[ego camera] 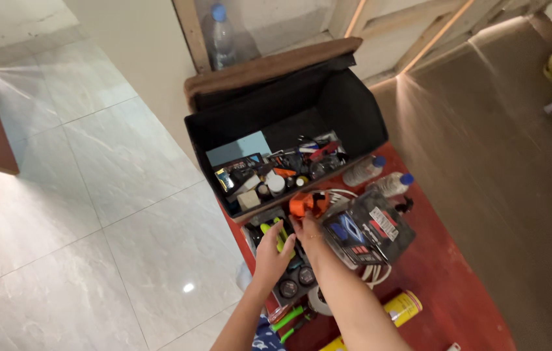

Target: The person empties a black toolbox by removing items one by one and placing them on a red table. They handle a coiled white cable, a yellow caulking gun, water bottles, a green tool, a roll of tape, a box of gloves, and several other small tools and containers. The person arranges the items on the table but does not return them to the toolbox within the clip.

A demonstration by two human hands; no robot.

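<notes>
My left hand [274, 249] reaches into a pile of tools in front of an open black tool bag [347, 107], its fingers around a yellow-green handled tool [280, 234]. My right hand [307, 227] touches an orange tool [308, 203] lying at the bag's front edge. The bag holds several small tools, tubes and cases. Right of my right forearm sits a clear plastic package with dark and blue parts [367, 231], resting on a white cable coil [375, 275].
Everything sits on a red surface [445, 260]. Two small plastic bottles with blue caps [380, 175] lie beside the bag. A yellow can [403, 307] and green-handled tools [289, 322] lie near me. A large water bottle [220, 36] stands behind. White tiled floor lies left.
</notes>
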